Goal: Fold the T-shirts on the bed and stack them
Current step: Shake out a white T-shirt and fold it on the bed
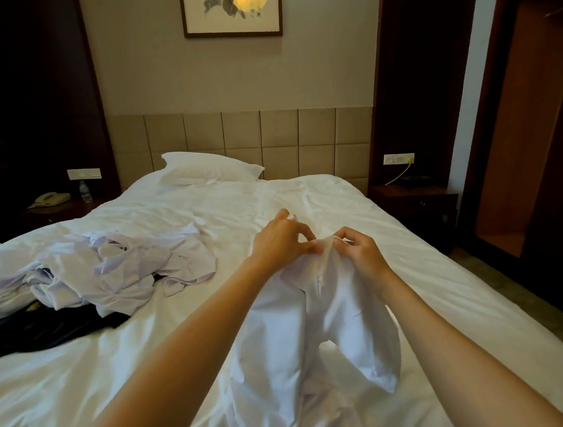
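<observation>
Both hands hold up a white shirt [306, 341] over the middle of the bed [396, 236]. My left hand [277, 239] pinches the top edge of the cloth with thumb and forefinger. My right hand [359, 252] grips the same top edge just to the right, fingers curled round it. The shirt hangs down between my forearms, its lower part bunched on the sheet. A loose heap of pale shirts [113, 267] lies at the left of the bed, partly over a dark garment [44, 331].
A white pillow [207, 169] rests at the headboard. A nightstand with a phone [48, 199] and a water bottle [84, 191] stands at the left, another nightstand [416, 197] at the right. Dark wooden wardrobe panels line the right side.
</observation>
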Available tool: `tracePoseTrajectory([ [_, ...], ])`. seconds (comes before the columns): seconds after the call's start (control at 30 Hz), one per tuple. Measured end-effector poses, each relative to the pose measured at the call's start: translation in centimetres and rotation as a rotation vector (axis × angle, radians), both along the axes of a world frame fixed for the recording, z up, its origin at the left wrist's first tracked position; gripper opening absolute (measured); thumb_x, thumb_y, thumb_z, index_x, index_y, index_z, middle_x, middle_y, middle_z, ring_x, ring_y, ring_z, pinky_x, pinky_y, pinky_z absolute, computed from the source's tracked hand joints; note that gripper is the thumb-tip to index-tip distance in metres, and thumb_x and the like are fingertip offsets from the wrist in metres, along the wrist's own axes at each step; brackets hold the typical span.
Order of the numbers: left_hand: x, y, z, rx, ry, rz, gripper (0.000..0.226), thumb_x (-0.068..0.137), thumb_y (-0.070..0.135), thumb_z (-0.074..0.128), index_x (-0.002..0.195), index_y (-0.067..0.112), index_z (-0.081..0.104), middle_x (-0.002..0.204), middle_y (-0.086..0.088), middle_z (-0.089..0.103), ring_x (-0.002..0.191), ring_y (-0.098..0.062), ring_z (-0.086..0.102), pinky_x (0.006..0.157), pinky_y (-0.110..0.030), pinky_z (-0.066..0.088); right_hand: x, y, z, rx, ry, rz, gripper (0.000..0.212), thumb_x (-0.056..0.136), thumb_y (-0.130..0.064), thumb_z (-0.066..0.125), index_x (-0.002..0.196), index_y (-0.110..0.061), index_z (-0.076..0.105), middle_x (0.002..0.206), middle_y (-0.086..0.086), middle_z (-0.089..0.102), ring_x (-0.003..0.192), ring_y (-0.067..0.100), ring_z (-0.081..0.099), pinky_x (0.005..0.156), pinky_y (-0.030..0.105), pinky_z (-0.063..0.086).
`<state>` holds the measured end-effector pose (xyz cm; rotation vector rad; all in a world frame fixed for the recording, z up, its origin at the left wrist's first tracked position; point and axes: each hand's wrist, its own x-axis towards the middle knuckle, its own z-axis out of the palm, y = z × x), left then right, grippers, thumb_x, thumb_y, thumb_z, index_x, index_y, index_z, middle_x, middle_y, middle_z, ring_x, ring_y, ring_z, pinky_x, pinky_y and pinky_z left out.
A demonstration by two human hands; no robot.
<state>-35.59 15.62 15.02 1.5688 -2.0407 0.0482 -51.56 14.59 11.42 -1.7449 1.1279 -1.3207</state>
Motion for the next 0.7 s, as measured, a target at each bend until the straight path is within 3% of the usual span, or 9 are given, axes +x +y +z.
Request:
tracePoseTrajectory([
  [0.17,-0.4,0.4,-0.7,-0.035,0.041,-0.047,0.027,0.082,0.044,0.066,0.101,0.026,0.071,0.092,0.005,0.039,0.083,-0.014,0.050,0.065,-0.023,0.037,0.8,0.2,-0.2,0.102,-0.066,-0.041,0.017,0.088,-0.022,0.063,0.078,-0.009,0.064,0.081,0.002,0.063,0.078,0.013,0.055,0.072,0.024,0.042],
  [0.3,-0.2,0.5,-1.1,-0.046,0.095,-0.031,0.025,0.081,0.041,0.068,0.099,0.025,0.072,0.093,0.004,0.040,0.084,-0.013,0.048,0.067,-0.022,0.036,1.1,0.5,-0.6,0.200,-0.161,-0.023,0.015,0.090,-0.016,0.058,0.077,-0.016,0.065,0.083,0.001,0.064,0.078,0.015,0.058,0.069,0.023,0.046],
  [0.5,-0.2,0.5,-1.3,-0.058,0.147,-0.043,0.025,0.078,0.040,0.071,0.096,0.023,0.073,0.092,0.003,0.042,0.085,-0.014,0.047,0.069,-0.023,0.038,0.6,0.9,-1.2,0.208,-0.228,0.014,0.028,0.091,-0.009,0.045,0.065,-0.016,0.050,0.067,0.000,0.046,0.066,0.014,0.042,0.063,0.026,0.035],
  [0.7,-0.4,0.3,-1.2,-0.010,0.168,-0.053,0.023,0.079,0.037,0.071,0.095,0.020,0.073,0.093,0.003,0.042,0.087,-0.014,0.047,0.071,-0.024,0.037,-0.1,1.1,-1.7,0.106,-0.116,-0.021,0.028,0.091,-0.004,0.040,0.065,-0.013,0.037,0.063,-0.001,0.035,0.059,0.010,0.031,0.055,0.022,0.028],
])
